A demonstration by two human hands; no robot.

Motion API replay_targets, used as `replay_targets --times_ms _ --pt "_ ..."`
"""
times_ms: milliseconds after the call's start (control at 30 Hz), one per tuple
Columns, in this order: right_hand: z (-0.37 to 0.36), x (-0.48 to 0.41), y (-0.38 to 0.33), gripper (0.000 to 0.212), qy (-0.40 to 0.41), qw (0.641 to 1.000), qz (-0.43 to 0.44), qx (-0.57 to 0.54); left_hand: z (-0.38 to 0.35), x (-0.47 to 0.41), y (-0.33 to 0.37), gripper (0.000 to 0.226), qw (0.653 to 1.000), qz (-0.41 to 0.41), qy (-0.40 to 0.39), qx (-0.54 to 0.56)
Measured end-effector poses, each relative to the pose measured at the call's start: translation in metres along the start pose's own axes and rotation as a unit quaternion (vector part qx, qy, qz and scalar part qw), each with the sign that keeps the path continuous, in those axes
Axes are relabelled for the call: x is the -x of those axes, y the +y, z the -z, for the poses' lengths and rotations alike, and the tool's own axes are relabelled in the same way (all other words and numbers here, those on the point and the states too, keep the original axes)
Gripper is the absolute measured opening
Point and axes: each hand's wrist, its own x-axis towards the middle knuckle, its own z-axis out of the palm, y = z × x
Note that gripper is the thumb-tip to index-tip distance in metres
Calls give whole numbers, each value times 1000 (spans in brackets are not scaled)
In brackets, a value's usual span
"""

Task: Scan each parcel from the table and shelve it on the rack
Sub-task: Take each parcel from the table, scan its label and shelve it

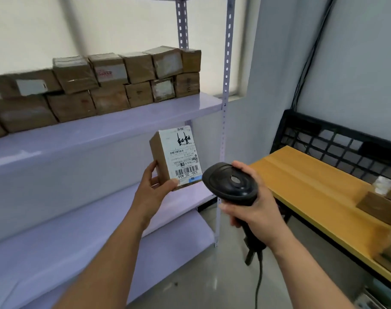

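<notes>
While left hand grips brown white-labelled parcel, right hand clutches black scanner

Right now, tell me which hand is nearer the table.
Right. The right hand, gripping the scanner, is just left of the table edge. The left hand, holding the parcel, is farther left, in front of the rack.

The white label on the small parcel near the middle reads, upside down, "530- D5 A56" along its near edge, just under a barcode; its large black characters and fine print are illegible; labels on the shelved boxes, far left, are too blurred to read
</notes>
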Motion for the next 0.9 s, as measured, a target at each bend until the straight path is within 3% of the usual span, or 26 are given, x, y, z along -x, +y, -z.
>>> replay_targets --times_ms 633,767,900 --pt "-109 -101 -20 81 -207 977 46 -37 143 26 39 68 965 -38 261 -20" --pt "-136 -114 -21 80 -228 972 55 -25 182 22 45 64 950 -45 309 -9" --pt "-166 -130 -24 80 -224 973 60 -18 233 6 57 77 940 -63 334 8"
